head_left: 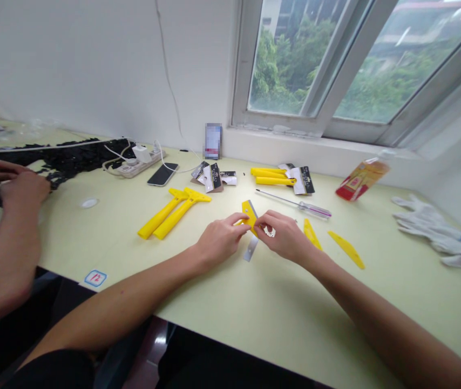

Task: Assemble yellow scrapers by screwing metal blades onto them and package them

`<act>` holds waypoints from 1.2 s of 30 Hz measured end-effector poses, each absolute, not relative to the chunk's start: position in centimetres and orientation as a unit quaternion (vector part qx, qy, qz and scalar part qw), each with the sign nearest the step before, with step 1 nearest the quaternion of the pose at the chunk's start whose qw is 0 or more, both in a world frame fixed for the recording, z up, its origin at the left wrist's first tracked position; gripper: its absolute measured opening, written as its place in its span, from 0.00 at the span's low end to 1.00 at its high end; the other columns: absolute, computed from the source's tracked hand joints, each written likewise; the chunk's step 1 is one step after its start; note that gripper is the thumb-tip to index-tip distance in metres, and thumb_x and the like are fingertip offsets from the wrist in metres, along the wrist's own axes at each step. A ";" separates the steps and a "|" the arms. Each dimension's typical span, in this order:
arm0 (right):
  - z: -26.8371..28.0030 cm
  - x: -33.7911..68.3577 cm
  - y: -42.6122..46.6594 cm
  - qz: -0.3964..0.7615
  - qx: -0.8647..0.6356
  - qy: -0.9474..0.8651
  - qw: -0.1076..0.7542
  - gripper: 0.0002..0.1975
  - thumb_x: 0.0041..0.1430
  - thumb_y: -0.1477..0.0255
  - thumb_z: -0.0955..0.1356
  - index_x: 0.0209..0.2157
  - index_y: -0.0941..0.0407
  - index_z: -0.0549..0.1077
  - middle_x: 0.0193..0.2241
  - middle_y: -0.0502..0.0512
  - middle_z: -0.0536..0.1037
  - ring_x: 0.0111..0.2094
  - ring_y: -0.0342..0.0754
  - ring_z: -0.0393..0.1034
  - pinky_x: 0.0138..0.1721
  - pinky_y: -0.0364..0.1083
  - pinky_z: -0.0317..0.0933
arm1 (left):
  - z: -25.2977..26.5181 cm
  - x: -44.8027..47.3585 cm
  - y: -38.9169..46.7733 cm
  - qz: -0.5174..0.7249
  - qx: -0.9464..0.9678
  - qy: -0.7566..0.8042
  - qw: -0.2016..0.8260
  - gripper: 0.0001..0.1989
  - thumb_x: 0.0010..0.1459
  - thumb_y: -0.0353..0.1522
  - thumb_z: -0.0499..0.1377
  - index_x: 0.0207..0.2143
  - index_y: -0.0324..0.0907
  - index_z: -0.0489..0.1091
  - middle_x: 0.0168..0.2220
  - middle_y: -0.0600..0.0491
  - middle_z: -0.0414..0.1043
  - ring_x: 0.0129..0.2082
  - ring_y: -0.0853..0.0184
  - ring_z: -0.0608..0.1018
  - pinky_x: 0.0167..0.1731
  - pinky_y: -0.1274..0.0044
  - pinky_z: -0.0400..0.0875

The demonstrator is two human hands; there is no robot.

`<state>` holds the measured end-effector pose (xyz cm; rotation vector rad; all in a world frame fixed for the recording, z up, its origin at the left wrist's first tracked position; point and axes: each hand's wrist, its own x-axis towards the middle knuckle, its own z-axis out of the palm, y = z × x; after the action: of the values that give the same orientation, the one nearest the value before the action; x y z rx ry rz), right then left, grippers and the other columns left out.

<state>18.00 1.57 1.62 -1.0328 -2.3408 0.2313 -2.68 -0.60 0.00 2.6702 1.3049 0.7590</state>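
Between my two hands is a yellow scraper head [249,212] with a thin metal edge along its side. My left hand [224,237] pinches it from the left, thumb and forefinger closed on it. From the right, the fingertips of my right hand [281,232] close on its lower right edge; whether a small part is also in them is hidden. A loose metal blade [250,248] lies on the table just beneath. Two yellow scraper handles [177,213] rest to the left. Right of my hands lie two yellow plastic pieces [347,249], one partly behind my right wrist.
A screwdriver [295,204] lies beyond my right hand. Farther back are yellow handles [273,176], packaging cards [210,177], a phone [163,174] and a power strip [141,163]. White gloves [436,232] lie at right. At left, another person's hands [24,186] work near black pieces.
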 end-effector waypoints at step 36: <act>6.3 19.2 0.6 0.188 -0.358 -0.835 0.372 0.07 0.62 0.71 0.66 0.37 0.55 0.76 0.32 0.52 0.80 0.31 0.43 0.71 0.33 0.43 0.63 | 1.7 -2.2 -0.4 0.476 0.486 0.331 0.654 0.22 0.52 0.38 0.67 0.49 0.40 0.71 0.34 0.48 0.75 0.26 0.64 0.78 0.16 0.78 0.72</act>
<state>19.21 0.63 6.26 -0.9175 -2.1414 0.4822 -2.18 -0.41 1.71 1.1031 0.7505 1.0808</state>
